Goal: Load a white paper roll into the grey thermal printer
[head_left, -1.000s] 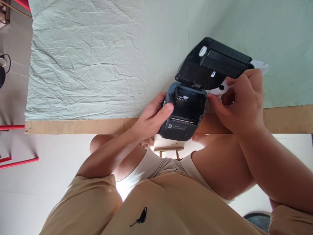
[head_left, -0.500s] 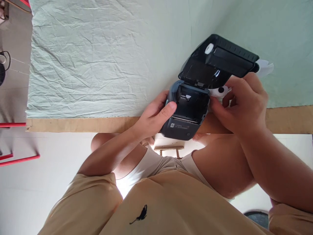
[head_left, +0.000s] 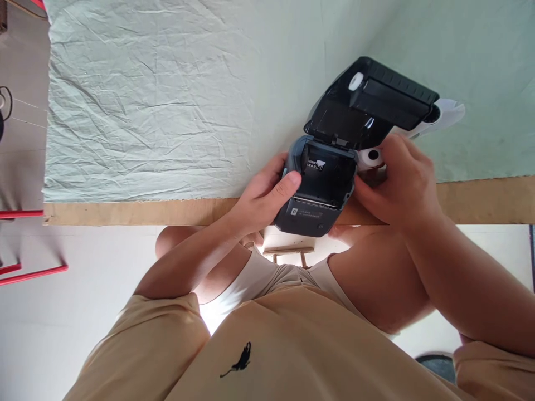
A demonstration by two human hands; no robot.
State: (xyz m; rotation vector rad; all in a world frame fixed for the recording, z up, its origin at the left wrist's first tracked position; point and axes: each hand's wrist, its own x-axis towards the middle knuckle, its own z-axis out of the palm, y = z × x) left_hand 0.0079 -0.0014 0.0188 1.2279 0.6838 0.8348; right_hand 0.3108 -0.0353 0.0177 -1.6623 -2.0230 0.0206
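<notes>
A dark label printer [head_left: 307, 220] is at the table's front edge, its black lid [head_left: 376, 106] swung up and back. The inside of its bay [head_left: 326, 175] shows a small white printed sticker. My left hand [head_left: 267, 197] is closed around the printer's left side, thumb over the rim. Against the printer's right side is a small white paper roll [head_left: 365, 159] with a dark core. My right hand [head_left: 401, 181] has its fingers and thumb closed around this roll, partly hiding it. A curled white paper piece [head_left: 449, 116] shows behind the lid's right corner.
A wrinkled pale green cloth [head_left: 167, 100] covers the table, whose bare wooden edge [head_left: 146, 213] runs along the front. Red metal bars [head_left: 37, 274] and a dark cable [head_left: 10, 100] are at the left. A small wooden stool [head_left: 288, 252] shows below the edge.
My right hand has moved left, closer to the printer, with the paper roll shifting slightly left too. My left hand and the printer stay almost where they were; the lid remains raised.
</notes>
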